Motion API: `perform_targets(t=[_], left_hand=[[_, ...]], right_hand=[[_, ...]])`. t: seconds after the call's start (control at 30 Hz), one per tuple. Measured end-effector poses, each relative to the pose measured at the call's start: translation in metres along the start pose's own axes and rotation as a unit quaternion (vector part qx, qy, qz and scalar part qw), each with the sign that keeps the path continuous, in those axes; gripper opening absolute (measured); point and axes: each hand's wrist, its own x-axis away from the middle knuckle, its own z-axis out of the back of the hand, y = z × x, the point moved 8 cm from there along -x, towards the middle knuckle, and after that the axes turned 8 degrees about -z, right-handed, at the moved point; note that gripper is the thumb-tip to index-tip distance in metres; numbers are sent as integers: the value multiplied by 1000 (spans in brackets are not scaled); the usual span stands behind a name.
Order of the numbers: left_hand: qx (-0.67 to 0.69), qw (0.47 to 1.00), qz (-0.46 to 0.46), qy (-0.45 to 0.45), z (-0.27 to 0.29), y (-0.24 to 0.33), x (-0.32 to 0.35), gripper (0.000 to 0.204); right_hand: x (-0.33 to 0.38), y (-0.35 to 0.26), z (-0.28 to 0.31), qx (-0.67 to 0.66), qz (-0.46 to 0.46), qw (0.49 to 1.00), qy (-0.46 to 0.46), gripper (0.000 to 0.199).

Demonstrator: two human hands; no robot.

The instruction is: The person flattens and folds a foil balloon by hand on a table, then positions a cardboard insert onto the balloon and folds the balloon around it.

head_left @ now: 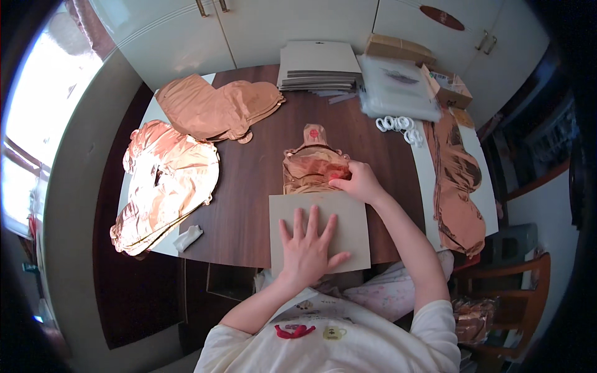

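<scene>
A grey-beige cardboard sheet lies at the table's front edge, its near end sticking out over my lap. My left hand rests flat on it with the fingers spread. Just beyond the sheet lies a flat copper-coloured foil balloon, its near part covered by the cardboard. A narrow tab with a red mark points away from me. At the balloon's right edge, my right hand pinches the foil between thumb and fingers. A reddish reflection shows on the foil there.
Stacks of flat foil balloons lie at the left; more foil hangs along the right edge. At the back stand a cardboard stack, clear plastic bags and a small box. White ribbon rolls lie nearby.
</scene>
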Motion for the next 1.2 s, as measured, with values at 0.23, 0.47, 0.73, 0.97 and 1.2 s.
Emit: perform_targets(t=[0.23,0.47,0.73,0.97,1.2], left_hand=[[10,1000,6,24,2,-1,-4,77],[3,1000,11,-13,-3,-3,-4,73],[62,997,2,45,-1,-5,-3,67],[66,997,5,34,-6,-6,-3,68],[88,994,-60,12,1,-29,7,51]], right_hand=[[2,1,-3,-96,20,993,-66,20],[38,-24,0,-52,229,969,-75,20],[66,-25,-7,28,351,935,-34,22],[72,-33,-11,69,323,944,-4,20],[75,-31,-9,73,300,951,12,16]])
